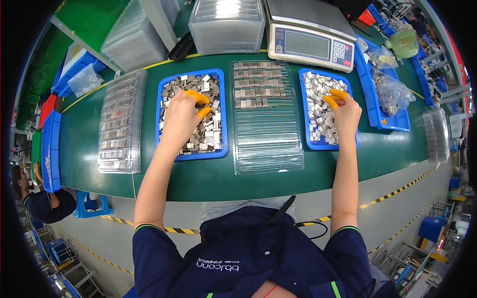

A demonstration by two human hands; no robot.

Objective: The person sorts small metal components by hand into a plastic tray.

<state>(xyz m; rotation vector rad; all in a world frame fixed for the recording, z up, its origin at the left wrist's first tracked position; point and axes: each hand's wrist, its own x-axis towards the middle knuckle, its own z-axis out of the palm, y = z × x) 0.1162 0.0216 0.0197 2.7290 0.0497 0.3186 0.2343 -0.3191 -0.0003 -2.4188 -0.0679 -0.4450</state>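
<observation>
My left hand (182, 115) is over a blue tray (224, 126) heaped with small grey metal pieces (201, 141). Yellow finger cots cover its thumb and fingertips, which curl toward each other among the pieces. On the right, my right hand (346, 111) reaches into a second blue tray (325, 146) of brighter silvery metal pieces (318, 116). Its thumb and index finger, also in yellow cots, are bent close together in a pinch. What either hand holds is too small to make out. Between the trays lies a clear plastic blister tray (268, 154), its far rows filled with metal pieces.
A filled clear tray stack (121, 124) lies at the left. Behind stand stacked clear trays (226, 30) and a digital scale (310, 42). A blue bin (397, 121) with plastic bags is at the right. Another person (49, 204) is at the far left.
</observation>
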